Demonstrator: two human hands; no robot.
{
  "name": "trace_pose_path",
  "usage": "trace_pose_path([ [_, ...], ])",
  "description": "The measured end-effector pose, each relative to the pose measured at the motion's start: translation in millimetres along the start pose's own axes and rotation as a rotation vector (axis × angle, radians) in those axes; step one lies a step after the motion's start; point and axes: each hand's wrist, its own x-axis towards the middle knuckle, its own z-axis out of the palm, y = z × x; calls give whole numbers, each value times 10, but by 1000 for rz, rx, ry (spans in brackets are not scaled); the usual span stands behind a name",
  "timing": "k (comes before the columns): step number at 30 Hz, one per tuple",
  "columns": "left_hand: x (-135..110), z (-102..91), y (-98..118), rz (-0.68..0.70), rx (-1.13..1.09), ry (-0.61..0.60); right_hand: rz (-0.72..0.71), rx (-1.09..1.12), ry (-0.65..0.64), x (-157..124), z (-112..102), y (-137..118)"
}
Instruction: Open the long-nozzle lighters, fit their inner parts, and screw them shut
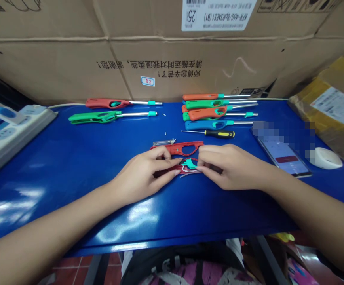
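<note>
Both hands pinch shut: the left hand and right hand hold a red lighter handle lying sideways between them.

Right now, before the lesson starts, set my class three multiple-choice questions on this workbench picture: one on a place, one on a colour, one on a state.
1. Where does the yellow-and-black screwdriver lie?
A. On the power strip
B. In a cardboard box
C. On the blue table

2. What colour is the small plastic part between the left hand and right hand?
A. Green
B. Yellow
C. Black

3. What state is the phone screen in?
A. Dark
B. Lit
C. Covered by a box

Answers:
1. C, it rests on the table surface.
2. A, the part shows green.
3. B, a red button shows on the screen.
</note>
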Motion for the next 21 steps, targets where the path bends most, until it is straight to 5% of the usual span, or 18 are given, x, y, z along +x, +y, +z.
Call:
trace_pose_path([
  [21, -18, 14, -29, 59, 42, -13, -6, 30, -44, 5, -15, 4],
])
